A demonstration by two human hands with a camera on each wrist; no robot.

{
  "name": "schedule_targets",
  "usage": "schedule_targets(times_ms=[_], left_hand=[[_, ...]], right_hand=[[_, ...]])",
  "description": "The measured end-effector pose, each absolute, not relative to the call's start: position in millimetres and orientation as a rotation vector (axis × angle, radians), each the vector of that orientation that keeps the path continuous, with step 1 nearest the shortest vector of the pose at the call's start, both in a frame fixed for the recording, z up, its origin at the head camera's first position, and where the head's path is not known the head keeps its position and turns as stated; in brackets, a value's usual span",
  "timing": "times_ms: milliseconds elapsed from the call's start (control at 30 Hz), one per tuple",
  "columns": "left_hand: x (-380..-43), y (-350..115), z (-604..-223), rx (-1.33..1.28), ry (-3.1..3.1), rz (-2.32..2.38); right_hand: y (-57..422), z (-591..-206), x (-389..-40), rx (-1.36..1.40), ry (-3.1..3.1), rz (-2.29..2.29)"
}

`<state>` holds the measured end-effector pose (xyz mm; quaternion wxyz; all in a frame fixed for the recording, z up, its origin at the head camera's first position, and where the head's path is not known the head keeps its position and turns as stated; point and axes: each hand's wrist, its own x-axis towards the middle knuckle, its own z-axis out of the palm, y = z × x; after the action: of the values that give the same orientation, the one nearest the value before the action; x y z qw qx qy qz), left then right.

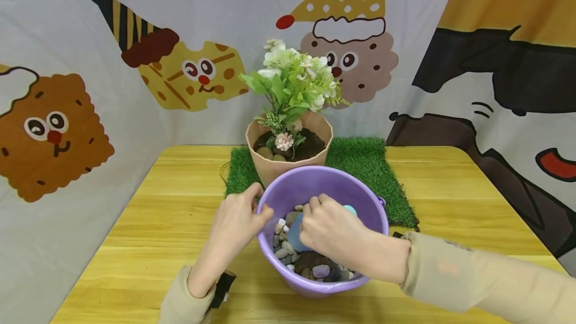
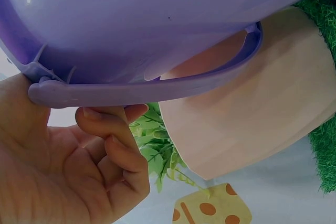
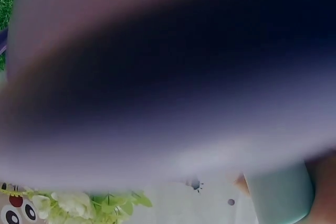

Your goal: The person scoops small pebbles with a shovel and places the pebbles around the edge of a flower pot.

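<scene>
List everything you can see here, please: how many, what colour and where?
Plastic bucket: 1, purple, in front of the plant pot
Stones: many, mostly white, grey and brown, in the bucket
Scoop-like tool: apparently 1, blue with teal end, inside the bucket
Plant pot: 1, pale pink, on the turf
Flowering plant: 1, green with white and pink blooms, in the pot
Artificial turf: 1, green, on the table
Table: 1, yellowish wood
Cartoon-printed cloth: at least 1, multicoloured, behind
Left hand: 1, bare, gripping the bucket's rim
Right hand: 1, bare, holding the tool
Sleeves: 2, beige, on the forearms
</scene>
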<state>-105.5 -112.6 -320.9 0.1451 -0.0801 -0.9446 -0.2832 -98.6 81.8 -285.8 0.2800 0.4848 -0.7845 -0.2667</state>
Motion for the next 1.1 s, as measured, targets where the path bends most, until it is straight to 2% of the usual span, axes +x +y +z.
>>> schedule_targets(times_ms=[233,600,1100], left_hand=[[-105.8,-113.1,-320.4,-0.219,-2.727,-0.806],[-105.9,-112.3,-319.6,-0.203,-2.754,-0.821],[-105.0,-112.7,-318.9,-0.198,-2.762,-0.844]], right_hand=[[85.1,-285.0,-102.0,1.339,-2.143,-0.701],[97.1,-298.6,-123.3,1.57,-2.224,-0.484],[135.2,-287.6,-161.8,1.679,-2.725,0.288]])
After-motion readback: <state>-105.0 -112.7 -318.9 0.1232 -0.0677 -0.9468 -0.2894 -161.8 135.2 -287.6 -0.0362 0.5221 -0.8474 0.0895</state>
